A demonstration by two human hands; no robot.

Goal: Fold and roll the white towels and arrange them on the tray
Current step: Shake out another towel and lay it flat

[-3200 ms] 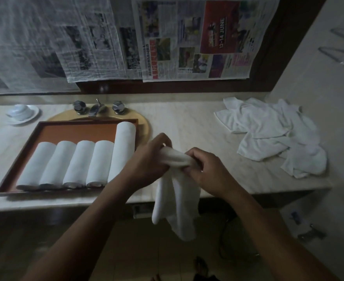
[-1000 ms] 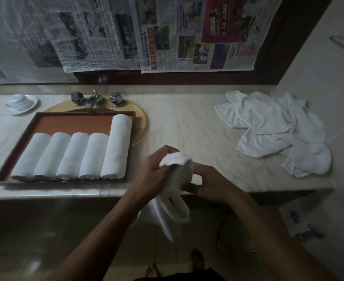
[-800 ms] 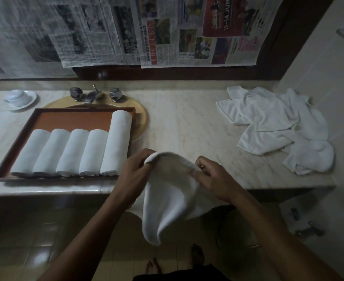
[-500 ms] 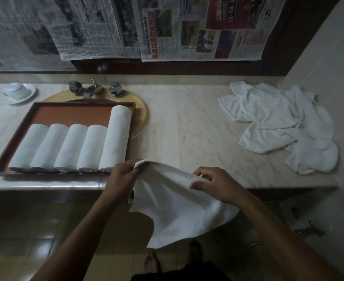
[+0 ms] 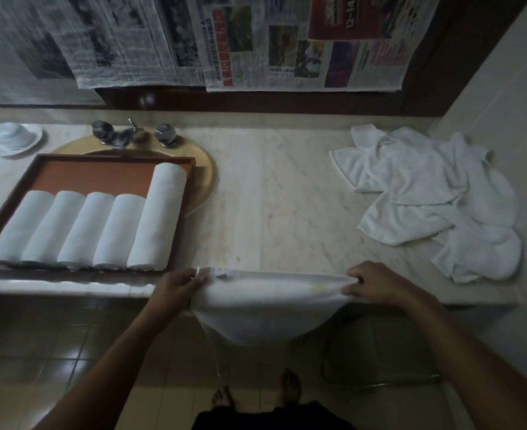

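Observation:
A white towel (image 5: 265, 308) is stretched wide along the counter's front edge and sags below it toward the floor. My left hand (image 5: 175, 288) pinches its left top corner. My right hand (image 5: 377, 282) grips its right top corner. The brown tray (image 5: 100, 173) lies on the counter at the left and holds several rolled white towels (image 5: 82, 229) side by side; the rightmost roll (image 5: 159, 218) is longer than the others. A heap of loose white towels (image 5: 426, 197) lies at the counter's right end.
The marble counter (image 5: 271, 206) runs across the view. A yellow basin (image 5: 206, 178) with taps (image 5: 122, 135) sits behind the tray. A white cup on a saucer (image 5: 14, 138) stands far left. Newspapers (image 5: 256, 41) hang above. A tiled wall (image 5: 504, 103) closes the right side.
The towel was bunched between both hands in front of the counter. My hands have drawn apart and spread it out flat and wide at the counter's front edge.

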